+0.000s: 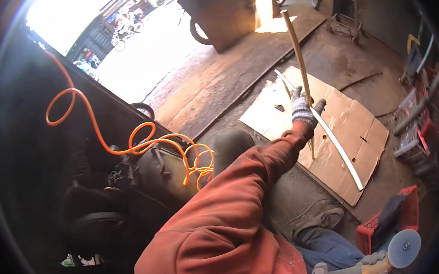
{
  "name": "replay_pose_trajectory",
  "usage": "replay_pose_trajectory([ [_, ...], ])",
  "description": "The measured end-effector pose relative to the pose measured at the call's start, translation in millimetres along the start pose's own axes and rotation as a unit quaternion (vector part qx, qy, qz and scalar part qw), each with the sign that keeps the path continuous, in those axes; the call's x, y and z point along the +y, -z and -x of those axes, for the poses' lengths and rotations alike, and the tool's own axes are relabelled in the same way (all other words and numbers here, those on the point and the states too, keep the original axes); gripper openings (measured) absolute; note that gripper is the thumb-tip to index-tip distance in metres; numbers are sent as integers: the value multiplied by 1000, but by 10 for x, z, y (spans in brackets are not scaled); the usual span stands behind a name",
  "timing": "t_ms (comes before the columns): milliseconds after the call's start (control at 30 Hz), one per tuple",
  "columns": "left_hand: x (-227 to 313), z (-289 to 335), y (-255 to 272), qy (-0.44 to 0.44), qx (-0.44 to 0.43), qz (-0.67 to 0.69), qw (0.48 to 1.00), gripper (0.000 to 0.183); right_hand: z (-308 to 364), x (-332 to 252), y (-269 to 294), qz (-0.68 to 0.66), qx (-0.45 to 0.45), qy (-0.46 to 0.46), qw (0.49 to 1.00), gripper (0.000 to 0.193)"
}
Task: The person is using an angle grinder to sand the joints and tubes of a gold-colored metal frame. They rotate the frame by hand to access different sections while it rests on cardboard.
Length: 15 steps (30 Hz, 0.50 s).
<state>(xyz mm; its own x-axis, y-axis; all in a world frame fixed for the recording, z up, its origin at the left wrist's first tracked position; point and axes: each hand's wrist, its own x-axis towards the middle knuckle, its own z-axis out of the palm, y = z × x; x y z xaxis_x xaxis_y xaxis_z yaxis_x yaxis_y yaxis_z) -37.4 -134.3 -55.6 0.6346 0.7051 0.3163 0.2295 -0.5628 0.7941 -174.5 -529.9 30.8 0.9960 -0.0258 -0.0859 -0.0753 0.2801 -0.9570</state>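
My left arm, in an orange-red sleeve, reaches out over a flat sheet of cardboard on the floor. My left hand, in a grey knit glove, has a long tan rod between thumb and fingers. The rod stands roughly upright, its lower end near the cardboard. A pale, slightly curved strip runs past the same hand; whether it is gripped too I cannot tell. At the lower right, my gloved right hand is closed on an angle grinder with a round pale disc. Part of this hand is cut off by the frame.
A red plastic crate with dark cloth stands beside the grinder. Coiled orange hose hangs at the left. Shelving with tools lines the right. A large brown panel, a metal stand and wheels lie beyond, near the bright doorway.
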Motion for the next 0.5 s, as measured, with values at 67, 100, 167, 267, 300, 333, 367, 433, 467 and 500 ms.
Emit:
replay_pose_trajectory([
  [67, -306, -1, -169, 67, 136, 96, 984, 46, 0, -35, -97, 8, -24, 1, 1000, 68],
  [100, -512, -38, -167, 131, 177, 147, 964, 44, 7, -20, -142, 11, -39, -7, 999, 69],
  [167, -521, -212, -121, 331, 17, 371, 867, 44, 11, -94, -132, 23, -46, 5, 999, 69],
  [267, -396, -398, 56, 395, -124, 448, 793, 39, 15, -96, -190, 39, -60, 6, 997, 70],
  [300, -62, -380, 103, 360, -123, 406, 831, 36, 2, -103, -190, 44, -57, 11, 997, 70],
  [333, 226, -355, 264, 328, -111, 354, 869, 34, 12, -95, -218, 47, -61, 8, 997, 71],
  [367, 373, -421, 354, 289, -127, 330, 890, 33, 14, -79, -225, 50, -63, 5, 997, 71],
  [433, 467, -664, 475, 267, -203, 301, 893, 45, 51, -88, -304, 51, -74, 3, 996, 72],
  [467, 522, -825, 478, 270, -238, 256, 897, 48, 81, -108, -332, 51, -76, 6, 996, 72],
  [500, 741, -860, 470, 271, -281, 211, 896, 50, 60, -118, -332, 56, -74, 10, 996, 72],
])
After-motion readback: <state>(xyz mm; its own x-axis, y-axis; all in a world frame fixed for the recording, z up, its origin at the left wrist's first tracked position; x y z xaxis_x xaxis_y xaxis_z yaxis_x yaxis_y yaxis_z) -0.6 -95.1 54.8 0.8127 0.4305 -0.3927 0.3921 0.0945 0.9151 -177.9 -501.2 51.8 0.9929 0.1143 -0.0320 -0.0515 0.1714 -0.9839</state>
